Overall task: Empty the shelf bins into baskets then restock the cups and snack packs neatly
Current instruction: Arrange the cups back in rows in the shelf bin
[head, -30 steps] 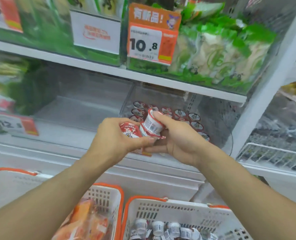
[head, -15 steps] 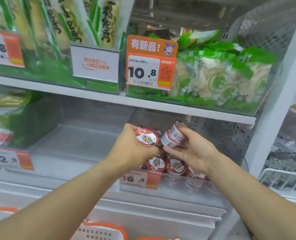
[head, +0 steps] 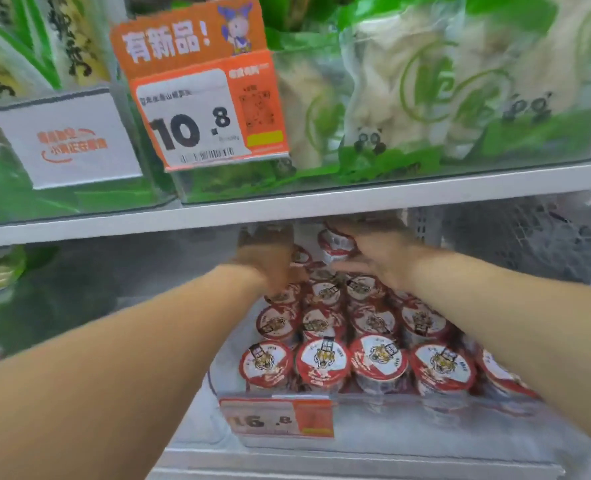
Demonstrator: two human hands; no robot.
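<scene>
Reaching deep into the clear bin [head: 373, 441], both hands at twelve o'clock under the shelf edge [head: 287, 207]. Right hand [head: 379, 258] gripping a tilted cup [head: 335, 244]; left hand [head: 270, 261] blurred, fingers' grasp impossible to tell. Resting below at six o'clock, rows of upright cups [head: 321, 362], touching. Lying open at nine o'clock, the neighbouring bin [head: 114, 271].

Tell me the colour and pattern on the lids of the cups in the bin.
Red and white lids with a tiger face in the middle, clearest in the head view's front row.
</scene>
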